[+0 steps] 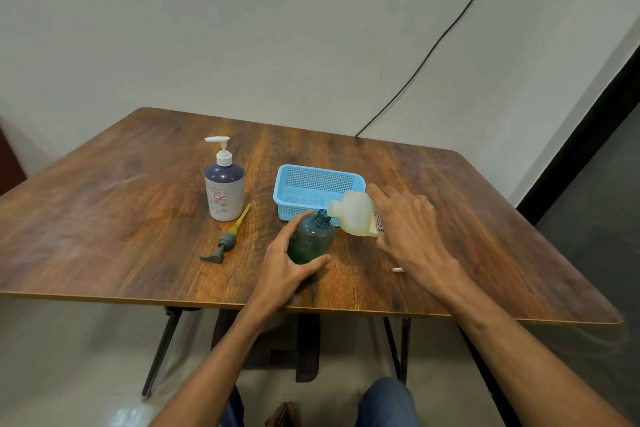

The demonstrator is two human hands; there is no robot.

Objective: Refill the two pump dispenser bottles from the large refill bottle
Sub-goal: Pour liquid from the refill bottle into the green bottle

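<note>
A dark teal dispenser bottle (312, 236) stands open-necked near the table's front, with my left hand (289, 260) wrapped around its lower body. My right hand (408, 229) holds the large translucent refill bottle (355, 213) tipped sideways, its open mouth just above and to the right of the teal bottle's neck. Yellowish liquid lies in the refill bottle's lower side. The teal bottle's grey pump with a yellow tube (227, 237) lies flat on the table to the left. A white-and-purple pump dispenser (224, 189) stands upright behind it, pump on.
A light blue perforated basket (311, 184) sits just behind the two bottles, touching distance from the refill bottle. A small white object (398, 269) peeks out under my right wrist. The wooden table (121, 225) ends close to my body; a black cable runs down the wall.
</note>
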